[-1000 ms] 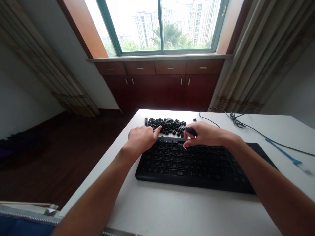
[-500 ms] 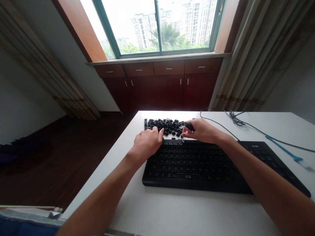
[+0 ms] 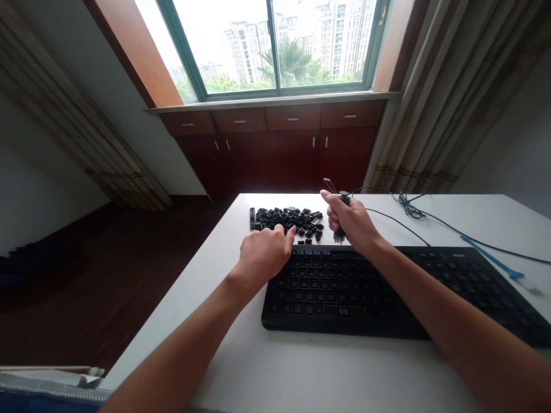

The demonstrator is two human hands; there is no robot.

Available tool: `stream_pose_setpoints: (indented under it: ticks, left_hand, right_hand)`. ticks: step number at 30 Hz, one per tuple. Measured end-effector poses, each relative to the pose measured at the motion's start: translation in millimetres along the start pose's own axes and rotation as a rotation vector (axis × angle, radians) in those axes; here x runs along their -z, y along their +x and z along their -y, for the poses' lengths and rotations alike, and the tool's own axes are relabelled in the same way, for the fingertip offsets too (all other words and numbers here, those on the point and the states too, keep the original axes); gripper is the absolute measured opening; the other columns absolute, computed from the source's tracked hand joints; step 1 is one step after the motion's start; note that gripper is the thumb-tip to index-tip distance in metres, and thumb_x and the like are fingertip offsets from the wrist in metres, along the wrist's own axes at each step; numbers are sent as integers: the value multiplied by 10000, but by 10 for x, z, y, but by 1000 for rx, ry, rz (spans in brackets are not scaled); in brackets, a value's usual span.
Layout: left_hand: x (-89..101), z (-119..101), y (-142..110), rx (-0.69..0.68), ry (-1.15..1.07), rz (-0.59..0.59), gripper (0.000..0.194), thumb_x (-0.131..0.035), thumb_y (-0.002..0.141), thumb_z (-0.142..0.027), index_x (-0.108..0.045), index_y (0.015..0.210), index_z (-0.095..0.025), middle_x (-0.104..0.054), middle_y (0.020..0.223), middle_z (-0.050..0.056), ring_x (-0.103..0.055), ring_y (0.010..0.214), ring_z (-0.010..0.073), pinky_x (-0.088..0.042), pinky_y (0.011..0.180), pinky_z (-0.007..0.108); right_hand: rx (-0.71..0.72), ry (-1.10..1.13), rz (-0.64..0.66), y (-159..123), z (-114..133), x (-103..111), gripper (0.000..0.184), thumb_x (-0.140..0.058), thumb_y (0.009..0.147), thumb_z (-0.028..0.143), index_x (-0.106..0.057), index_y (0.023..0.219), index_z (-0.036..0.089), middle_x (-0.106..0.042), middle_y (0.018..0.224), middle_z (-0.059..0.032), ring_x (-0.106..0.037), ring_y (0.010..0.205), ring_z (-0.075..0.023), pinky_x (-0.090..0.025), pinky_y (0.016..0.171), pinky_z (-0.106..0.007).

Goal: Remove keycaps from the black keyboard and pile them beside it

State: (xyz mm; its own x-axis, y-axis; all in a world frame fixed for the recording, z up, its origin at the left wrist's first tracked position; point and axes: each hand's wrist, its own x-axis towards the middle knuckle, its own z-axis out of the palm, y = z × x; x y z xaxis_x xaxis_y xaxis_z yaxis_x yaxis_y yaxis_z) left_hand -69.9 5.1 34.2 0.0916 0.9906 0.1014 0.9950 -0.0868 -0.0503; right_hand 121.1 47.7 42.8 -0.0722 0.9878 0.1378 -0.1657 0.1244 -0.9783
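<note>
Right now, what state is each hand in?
Left hand: open, index finger extended, nothing visibly held.
Right hand: closed, holding a wire keycap puller.

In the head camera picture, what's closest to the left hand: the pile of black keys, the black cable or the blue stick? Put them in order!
1. Pile of black keycaps: right ahead of the left hand.
2. Black cable: farther off to the right.
3. Blue stick: farthest, away on the right.
</note>
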Motion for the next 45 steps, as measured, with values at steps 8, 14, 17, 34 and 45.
stream_pose_setpoints:
  ticks: [8,14,17,34,45]
  left_hand:
    - [19,-52,-9,-182,-171,-233,398,-338,1052,-472,-598,977,-181,-699,944,95,-661,794,234,-471,714,339]
    - [-131,-196,-73,-534,-494,-190,224,-456,1017,-297,-590,1163,-191,-671,1148,84,-622,1038,238,-480,963,420]
    - [-185,-277,-112,-544,-526,-128,284,-459,998,-257,-559,1252,-179,-659,1198,107,-608,1105,261,-483,999,443]
    - [-301,-494,-110,-542,-765,-25,814,-555,925,-272,-122,1598,-123,-535,1441,241,-568,1298,391,-511,1040,547]
    - [-235,-318,-81,-573,-698,-130,518,-684,905,-348,-506,1367,-194,-611,1322,129,-580,1214,302,-511,1029,470]
  right_hand:
    - [-73,293,-130,-27,-124,-28,600,-594,869,653,-352,510,238,-315,473,56,-330,415,-101,-321,400,-268]
    - [-86,396,-285,-120,-174,-92,532,-661,858,499,-325,538,238,-271,469,82,-259,403,-85,-254,387,-251]
    - [-9,358,-308,-198,-245,-180,494,-643,886,433,-334,553,238,-299,484,78,-302,423,-91,-296,417,-256]
    - [276,190,-311,-347,-367,-256,543,-551,975,529,-385,552,231,-389,460,55,-371,417,-99,-344,433,-267]
    - [287,258,-329,-335,-271,-257,516,-595,958,509,-387,580,225,-371,449,78,-369,385,-76,-351,399,-236]
